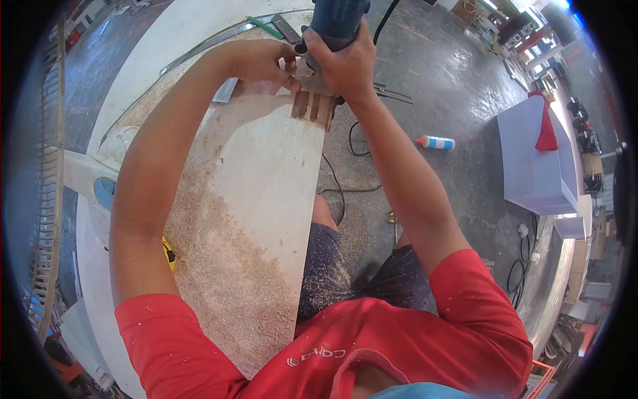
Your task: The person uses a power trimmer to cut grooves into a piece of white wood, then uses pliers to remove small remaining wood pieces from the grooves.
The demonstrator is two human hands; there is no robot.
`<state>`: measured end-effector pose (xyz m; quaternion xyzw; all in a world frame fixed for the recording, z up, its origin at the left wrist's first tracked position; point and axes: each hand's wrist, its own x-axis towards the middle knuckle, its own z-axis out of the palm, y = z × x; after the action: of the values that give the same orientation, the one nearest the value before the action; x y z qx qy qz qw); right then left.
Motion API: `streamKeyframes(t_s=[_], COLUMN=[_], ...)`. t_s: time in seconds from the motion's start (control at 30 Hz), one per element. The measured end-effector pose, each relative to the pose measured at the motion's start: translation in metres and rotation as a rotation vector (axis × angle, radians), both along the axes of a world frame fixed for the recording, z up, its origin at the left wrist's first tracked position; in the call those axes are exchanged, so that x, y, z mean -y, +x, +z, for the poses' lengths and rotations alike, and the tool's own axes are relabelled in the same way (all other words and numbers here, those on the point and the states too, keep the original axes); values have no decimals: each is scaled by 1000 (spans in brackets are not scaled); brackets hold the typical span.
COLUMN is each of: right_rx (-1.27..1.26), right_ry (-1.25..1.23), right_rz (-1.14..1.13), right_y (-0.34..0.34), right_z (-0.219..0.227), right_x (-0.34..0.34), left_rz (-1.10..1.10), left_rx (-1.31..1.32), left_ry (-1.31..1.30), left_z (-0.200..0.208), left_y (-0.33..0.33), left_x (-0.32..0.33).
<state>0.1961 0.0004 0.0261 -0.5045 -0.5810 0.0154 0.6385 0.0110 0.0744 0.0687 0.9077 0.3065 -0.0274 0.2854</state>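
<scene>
The power tool (337, 18), with a dark blue body, stands at the far end of the white surface (269, 143), over a slotted wood piece (312, 105) at its right edge. The right hand (348, 65) is wrapped around the tool's lower body. The left hand (267, 65) is curled beside the tool's base, fingertips close to it; whether they grip anything, I cannot tell. Those fingers could be cut if the tool is running and slips sideways. The base might also tip, since the wood piece lies right at the edge. Sawdust (211, 256) covers much of the surface nearer the body, and grit under the base could make it ride unevenly. The black cord (384, 25) beside the tool could snag and tug it off line.
</scene>
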Motion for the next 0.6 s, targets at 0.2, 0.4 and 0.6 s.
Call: streamKeyframes(t_s=[0.2, 0.4, 0.6], right_rx=[13, 45, -16], right_ry=[21, 22, 11], right_rz=[8, -38, 8], right_y=[5, 7, 9], right_z=[-1, -2, 0], right_x=[-9, -15, -16], left_rz=[27, 35, 20], left_rx=[-22, -1, -19], left_ry=[27, -24, -66], left_z=[10, 3, 11], left_y=[5, 6, 13], left_x=[4, -8, -6])
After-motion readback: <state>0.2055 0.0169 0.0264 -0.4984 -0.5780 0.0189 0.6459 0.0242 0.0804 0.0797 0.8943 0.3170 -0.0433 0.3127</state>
